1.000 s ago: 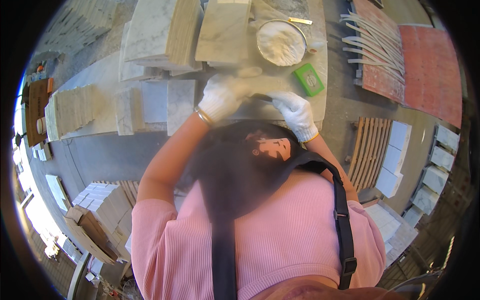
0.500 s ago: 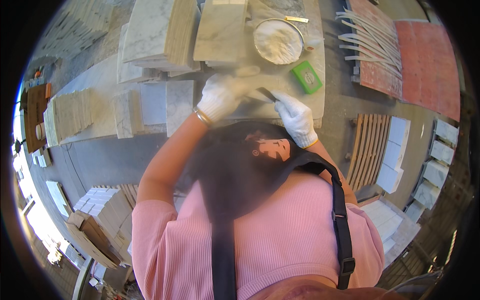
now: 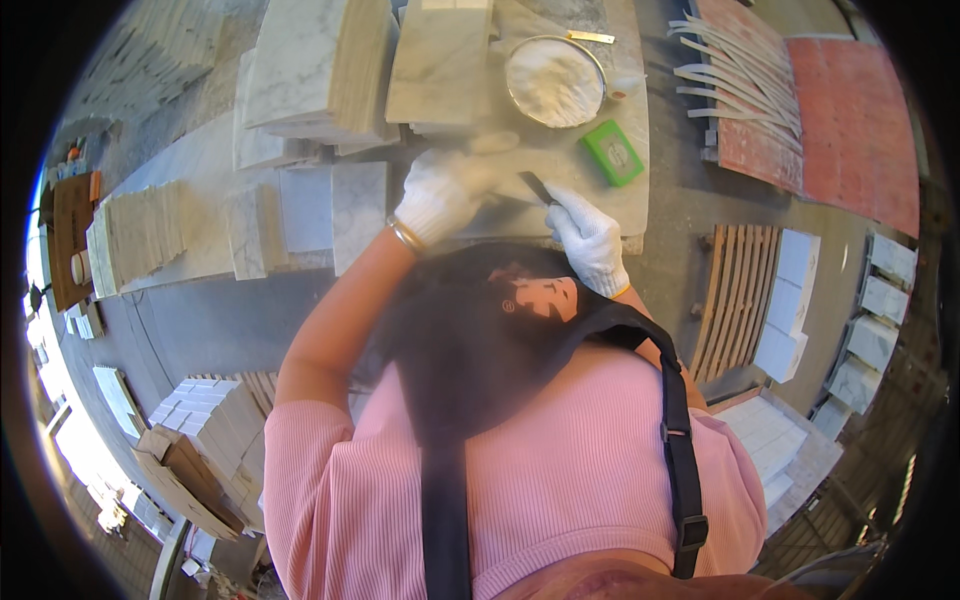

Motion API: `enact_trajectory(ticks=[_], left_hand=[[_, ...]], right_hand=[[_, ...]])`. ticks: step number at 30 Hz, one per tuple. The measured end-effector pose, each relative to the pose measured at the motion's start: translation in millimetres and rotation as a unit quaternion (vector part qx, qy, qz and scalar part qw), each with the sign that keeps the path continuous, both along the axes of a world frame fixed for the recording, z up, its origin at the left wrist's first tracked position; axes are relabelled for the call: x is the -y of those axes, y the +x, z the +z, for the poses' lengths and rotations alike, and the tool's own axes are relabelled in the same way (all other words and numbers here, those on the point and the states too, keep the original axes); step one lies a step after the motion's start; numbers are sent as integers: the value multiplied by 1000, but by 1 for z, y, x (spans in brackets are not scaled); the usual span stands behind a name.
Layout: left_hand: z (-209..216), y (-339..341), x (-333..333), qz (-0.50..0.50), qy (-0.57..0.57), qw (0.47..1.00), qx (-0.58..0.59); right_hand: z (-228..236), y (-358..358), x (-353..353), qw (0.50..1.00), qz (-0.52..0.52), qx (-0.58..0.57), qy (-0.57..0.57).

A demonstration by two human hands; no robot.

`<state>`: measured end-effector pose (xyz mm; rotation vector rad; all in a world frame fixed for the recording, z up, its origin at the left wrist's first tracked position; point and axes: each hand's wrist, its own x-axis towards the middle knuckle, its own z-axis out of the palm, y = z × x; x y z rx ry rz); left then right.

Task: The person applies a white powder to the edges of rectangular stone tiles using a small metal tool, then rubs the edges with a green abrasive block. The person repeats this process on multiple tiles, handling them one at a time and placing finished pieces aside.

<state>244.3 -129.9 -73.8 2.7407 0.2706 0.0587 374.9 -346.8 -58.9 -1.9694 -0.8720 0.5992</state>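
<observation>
Beyond the hands (image 3: 596, 245), bowl (image 3: 605, 86) behind block (image 3: 613, 153), slabs (image 3: 438, 70) left.

left grip (image 3: 445, 195) blurred, dark tool (image 3: 537, 187) partly hidden in right grip (image 3: 590, 237); marble stack (image 3: 438, 70) cut off

White gloves (image 3: 430, 215) clothe the left hand (image 3: 445, 195) and right hand (image 3: 588, 240), the right cuff (image 3: 622, 291) edged yellow; dark grey blade (image 3: 537, 187) at the right hand; beyond it, a green block (image 3: 613, 153) with a pale round mark (image 3: 618, 155) and white powder (image 3: 556, 82); beyond the left, grey-veined marble slabs (image 3: 438, 65); nearer than both, a black, salmon-printed apron (image 3: 450, 350) over a pink shirt (image 3: 570, 450)
</observation>
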Motion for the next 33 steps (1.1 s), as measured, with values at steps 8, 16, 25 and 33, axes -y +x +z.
enact_trajectory(ticks=[8,16,25,33], left_hand=[[2,2,-1,-6,-12,999,46],[3,3,-1,-12,-18,999,40],[27,0,0,77,-224,972,14],[48,10,9,45,-222,974,19]], right_hand=[[2,-3,-7,997,58,38,22],[12,-5,-14,994,83,66,30],[36,32,28,985,-114,-127,-18],[66,20,24,988,64,119,-75]])
